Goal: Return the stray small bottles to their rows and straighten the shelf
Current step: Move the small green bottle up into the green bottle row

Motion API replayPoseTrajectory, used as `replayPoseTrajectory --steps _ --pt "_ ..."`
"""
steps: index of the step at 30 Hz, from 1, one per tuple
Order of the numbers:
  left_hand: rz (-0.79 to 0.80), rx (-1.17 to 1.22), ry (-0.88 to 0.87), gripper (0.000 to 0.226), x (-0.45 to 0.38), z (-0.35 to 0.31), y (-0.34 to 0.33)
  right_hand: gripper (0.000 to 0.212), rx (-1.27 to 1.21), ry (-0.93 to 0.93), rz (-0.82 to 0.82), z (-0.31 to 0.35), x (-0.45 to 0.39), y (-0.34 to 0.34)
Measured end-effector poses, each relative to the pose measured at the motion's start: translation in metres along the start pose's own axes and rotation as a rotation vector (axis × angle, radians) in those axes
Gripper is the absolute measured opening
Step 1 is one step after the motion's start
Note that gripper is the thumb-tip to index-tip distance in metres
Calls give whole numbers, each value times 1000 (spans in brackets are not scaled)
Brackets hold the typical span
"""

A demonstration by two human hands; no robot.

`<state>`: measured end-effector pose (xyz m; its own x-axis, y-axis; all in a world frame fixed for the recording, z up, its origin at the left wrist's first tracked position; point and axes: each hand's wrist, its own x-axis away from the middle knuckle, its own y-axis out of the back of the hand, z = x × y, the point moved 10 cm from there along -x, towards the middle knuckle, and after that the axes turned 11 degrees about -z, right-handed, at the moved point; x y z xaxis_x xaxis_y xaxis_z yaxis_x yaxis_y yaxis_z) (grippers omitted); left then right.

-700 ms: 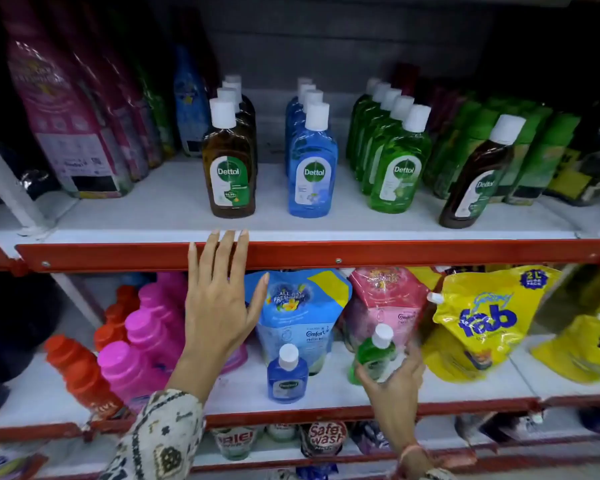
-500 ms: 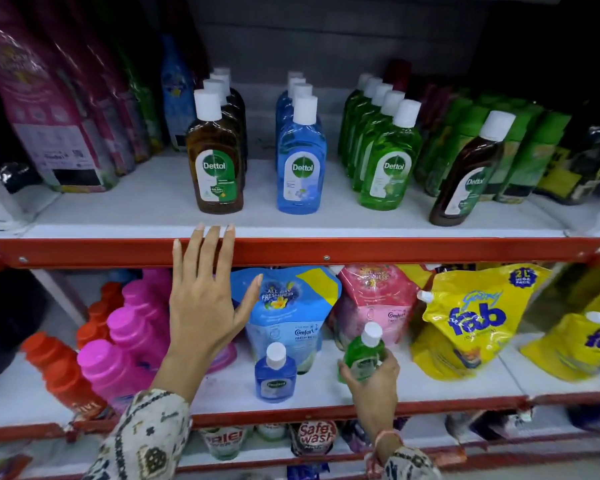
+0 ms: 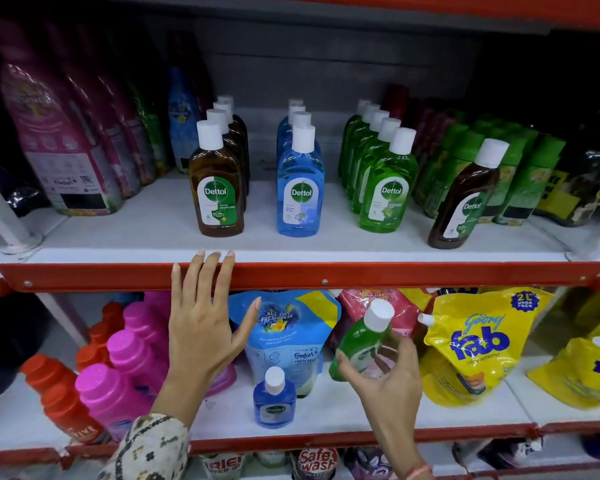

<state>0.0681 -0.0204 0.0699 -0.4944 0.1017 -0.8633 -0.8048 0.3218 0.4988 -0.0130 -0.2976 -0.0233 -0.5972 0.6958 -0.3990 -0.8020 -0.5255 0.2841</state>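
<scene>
My right hand [image 3: 387, 379] grips a small green bottle [image 3: 361, 341] with a white cap, tilted and lifted off the lower shelf. A small blue bottle [image 3: 274, 398] stands upright on the lower shelf [image 3: 343, 410], near its front edge. My left hand [image 3: 201, 323] is spread flat, fingertips on the red edge [image 3: 395, 275] of the upper shelf. On the upper shelf stand a brown row [image 3: 219, 178], a blue row [image 3: 300, 178] and a green row [image 3: 381, 174] of larger bottles. A lone brown bottle [image 3: 465, 199] leans at the right.
Pink and orange bottles [image 3: 118, 362] crowd the lower shelf's left. A blue pouch [image 3: 288, 327], a pink pouch [image 3: 395, 310] and yellow pouches [image 3: 478, 344] stand behind. Tall pink refill packs [image 3: 59, 140] fill the upper left, green packs [image 3: 520, 168] the upper right.
My right hand has lifted the small green bottle off the lower shelf and tilted it. The left hand has stayed on the red edge.
</scene>
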Motion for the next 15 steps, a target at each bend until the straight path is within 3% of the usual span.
replayPoseTrajectory --steps 7,15 --pt "21 26 -19 70 1 1 -1 78 -132 181 -74 100 -33 28" --pt "47 31 -31 68 1 4 -3 70 -186 284 -196 174 -93 45"
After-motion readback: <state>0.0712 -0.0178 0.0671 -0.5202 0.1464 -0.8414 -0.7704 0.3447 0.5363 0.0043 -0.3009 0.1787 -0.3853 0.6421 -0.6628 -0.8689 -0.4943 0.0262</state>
